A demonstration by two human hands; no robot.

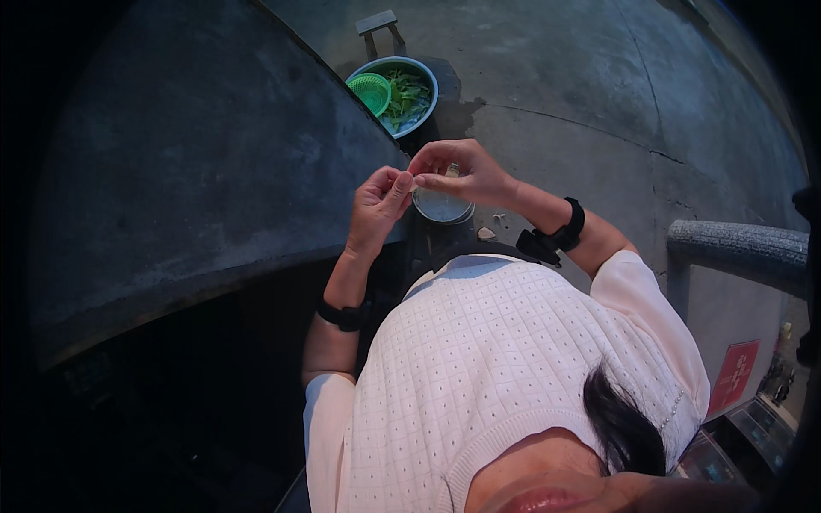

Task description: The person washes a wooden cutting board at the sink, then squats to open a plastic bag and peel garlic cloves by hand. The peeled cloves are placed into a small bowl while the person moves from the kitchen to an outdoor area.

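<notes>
My left hand (pixel 383 200) and my right hand (pixel 458 172) meet at the fingertips in front of me. Between thumbs and forefingers they pinch a small pale piece (pixel 414 184), too small to name. Below my right hand stands a round bucket (pixel 442 206) with a pale inside, partly hidden by that hand. Beyond my hands a metal or plastic basin (pixel 434 106) holds green leafy vegetables (pixel 405 99) and a green plastic strainer (pixel 370 93).
A dark concrete slab (pixel 211 167) spans the left side and overlaps the basin's edge. A small wooden stool (pixel 377 24) stands behind the basin. Small pale scraps (pixel 487 233) lie on the concrete floor (pixel 577 160). A thick grey rail (pixel 737 247) is at the right.
</notes>
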